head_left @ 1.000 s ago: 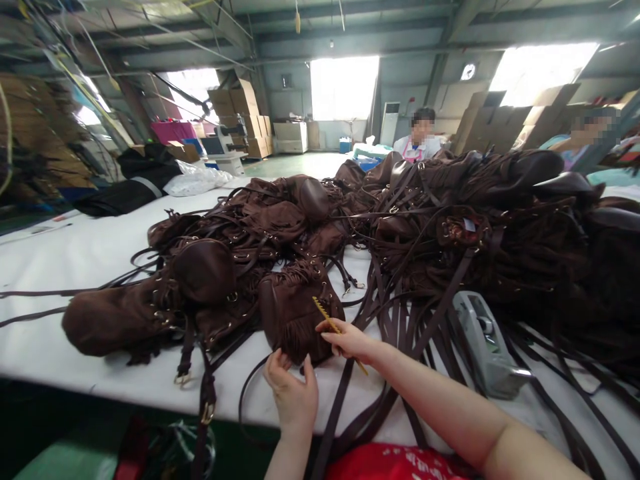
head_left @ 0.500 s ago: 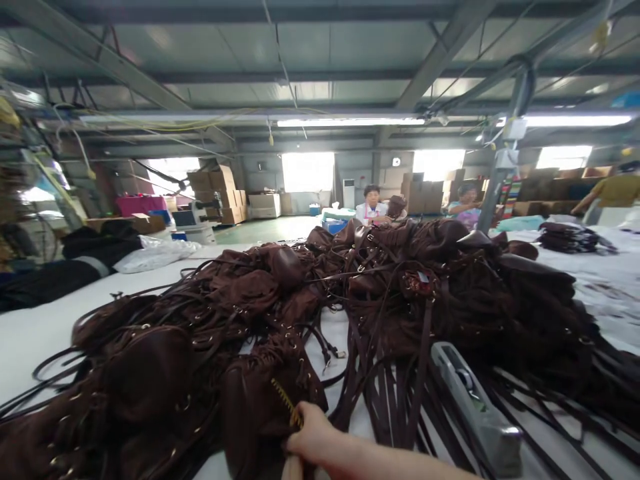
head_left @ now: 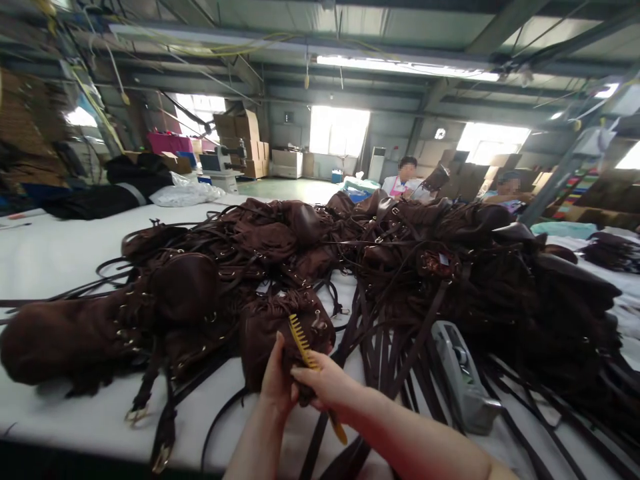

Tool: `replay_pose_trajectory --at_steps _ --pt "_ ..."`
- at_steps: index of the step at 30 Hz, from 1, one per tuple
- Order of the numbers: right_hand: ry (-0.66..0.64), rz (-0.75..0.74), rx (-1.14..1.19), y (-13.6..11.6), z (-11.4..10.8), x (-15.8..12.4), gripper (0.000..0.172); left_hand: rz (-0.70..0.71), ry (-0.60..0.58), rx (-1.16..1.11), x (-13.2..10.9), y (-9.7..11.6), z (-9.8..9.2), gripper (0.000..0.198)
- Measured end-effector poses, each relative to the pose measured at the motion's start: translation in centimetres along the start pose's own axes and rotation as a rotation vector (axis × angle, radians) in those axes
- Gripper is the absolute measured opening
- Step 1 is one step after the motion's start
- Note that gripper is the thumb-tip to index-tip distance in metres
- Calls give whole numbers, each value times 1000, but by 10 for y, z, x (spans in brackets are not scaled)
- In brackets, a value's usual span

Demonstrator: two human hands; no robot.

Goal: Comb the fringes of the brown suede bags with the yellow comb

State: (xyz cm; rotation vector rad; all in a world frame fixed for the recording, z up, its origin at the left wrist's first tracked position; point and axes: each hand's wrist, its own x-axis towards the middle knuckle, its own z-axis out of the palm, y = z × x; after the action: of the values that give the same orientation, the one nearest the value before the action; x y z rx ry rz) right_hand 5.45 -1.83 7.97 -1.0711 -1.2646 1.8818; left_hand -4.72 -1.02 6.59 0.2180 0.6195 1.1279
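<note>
My right hand (head_left: 325,381) is closed round a yellow comb (head_left: 301,337), whose teeth point up and away over a dark brown drawstring bag (head_left: 263,337). The comb's handle end sticks out below that hand. Close beside it, my left hand (head_left: 277,383) has its thumb raised against the bag's front and its other fingers curled. A bit of dark brown material (head_left: 304,395) shows between both hands, seemingly gripped by the left; whether it belongs to the bag I cannot tell. A grey tape dispenser (head_left: 465,380) stands to the right, on dark straps.
Piled brown bags (head_left: 270,237) with straps, buckles and metal eyelets cover much of the white table (head_left: 65,257). Black rolled material (head_left: 95,197) and a clear plastic bag (head_left: 187,193) lie at the far left. Two people (head_left: 405,180) sit beyond the pile.
My left hand is now plainly in view beside the right. The comb has tilted more upright. My view has shifted down and to the left, and a bag on the left lies stretched out.
</note>
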Motion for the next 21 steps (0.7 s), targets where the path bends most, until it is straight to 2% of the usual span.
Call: replay_pose_trajectory --at_steps 4,7,9,11,13,16,18,19,21 --pt "70 -131 -168 28 3 -6 11 -151 10 5 8 2 10 29" --pt "72 -221 -421 27 -4 -19 6 -224 5 8 8 -1 14 13" --pt "74 -266 -668 19 -10 -35 8 -200 9 -5 6 -2 15 14" --pt "72 -315 -942 9 -16 -57 26 -185 26 3 5 0 15 16" --pt "84 -362 -1099 -2 -23 -78 51 -194 24 18 4 1 15 17" --pt "141 -428 -1029 -17 -41 -97 75 -156 0 -9 5 0 13 19" --pt "132 -423 -907 -26 -56 -96 81 -103 14 -18 8 -3 11 20" --pt "121 -396 -855 -30 -64 -92 76 -77 27 -8 9 -5 10 19" --pt "129 -327 -791 -34 -79 -78 51 -63 28 23 12 -9 8 19"
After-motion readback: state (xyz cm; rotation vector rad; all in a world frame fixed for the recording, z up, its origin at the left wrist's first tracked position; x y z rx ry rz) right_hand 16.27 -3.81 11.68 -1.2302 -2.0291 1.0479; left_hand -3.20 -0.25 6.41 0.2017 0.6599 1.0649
